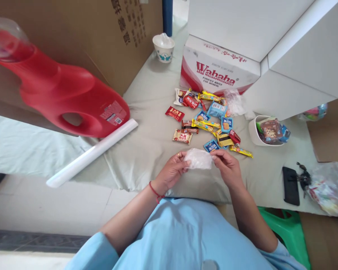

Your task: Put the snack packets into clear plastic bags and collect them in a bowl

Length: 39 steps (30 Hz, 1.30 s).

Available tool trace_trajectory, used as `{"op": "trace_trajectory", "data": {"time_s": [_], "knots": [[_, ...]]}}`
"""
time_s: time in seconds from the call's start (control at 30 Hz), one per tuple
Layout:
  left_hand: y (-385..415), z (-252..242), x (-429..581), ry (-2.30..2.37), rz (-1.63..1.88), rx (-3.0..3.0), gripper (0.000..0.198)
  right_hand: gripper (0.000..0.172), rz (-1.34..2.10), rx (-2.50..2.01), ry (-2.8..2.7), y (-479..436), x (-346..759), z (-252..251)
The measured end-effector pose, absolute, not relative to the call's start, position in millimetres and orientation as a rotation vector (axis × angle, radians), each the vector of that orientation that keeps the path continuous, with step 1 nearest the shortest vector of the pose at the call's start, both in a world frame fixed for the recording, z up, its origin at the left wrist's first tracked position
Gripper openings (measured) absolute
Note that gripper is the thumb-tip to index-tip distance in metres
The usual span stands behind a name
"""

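A small white translucent plastic bag (199, 159) is stretched between my two hands above the front of the cloth-covered table. My left hand (173, 169) pinches its left end, with a red cord bracelet at the wrist. At the other end, my right hand (227, 167) grips the bag's right edge between thumb and fingers. Just beyond lie several wrapped snacks: a blue packet (212, 145) nearly behind the bag, a cream packet (182, 137), a red packet (175, 113) and yellow stick packets (202, 125). Crumpled clear plastic (234, 102) lies behind them.
A Wahaba-printed box (218, 69) stands at the back. To the right are a white tub (257, 135) of snacks, a black phone (290, 185), keys (304, 176) and a filled plastic bag (332, 187). On the left sit a red jug (73, 97), a white roll (92, 155) and a paper cup (163, 50).
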State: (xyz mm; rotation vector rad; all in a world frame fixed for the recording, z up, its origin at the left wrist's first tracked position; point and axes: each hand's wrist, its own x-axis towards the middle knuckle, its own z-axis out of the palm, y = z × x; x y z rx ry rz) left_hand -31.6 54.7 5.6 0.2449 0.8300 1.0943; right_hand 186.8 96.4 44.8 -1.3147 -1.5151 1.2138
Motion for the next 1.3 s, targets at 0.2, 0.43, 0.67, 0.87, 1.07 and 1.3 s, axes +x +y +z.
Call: {"op": "trace_trajectory", "data": {"time_s": [0.2, 0.43, 0.67, 0.87, 1.07, 1.3], "knots": [[56, 11, -59, 0.98, 1.184, 0.257, 0.046, 0.014, 1.183, -1.288, -1.551, 89, 192, 49], [47, 15, -74, 1.159, 1.449, 0.37, 0.034, 0.04, 1.564, -1.395, -0.803, 92, 184, 45], [12, 13, -41, 1.504, 1.28, 1.289, 0.059, 0.046, 1.864, -1.273, -0.393, 76, 161, 47], [27, 12, -45, 1.359, 1.189, 1.413, 0.018, 0.042, 2.108, -1.23, -0.497, 67, 164, 65], [32, 13, -58, 1.281, 1.057, 0.881, 0.039, 0.038, 1.478, -1.395, -0.915, 73, 183, 63], [25, 13, -36, 1.463, 1.142, 0.778, 0.046, 0.044, 1.429, -1.391, -1.506, 51, 147, 48]]}}
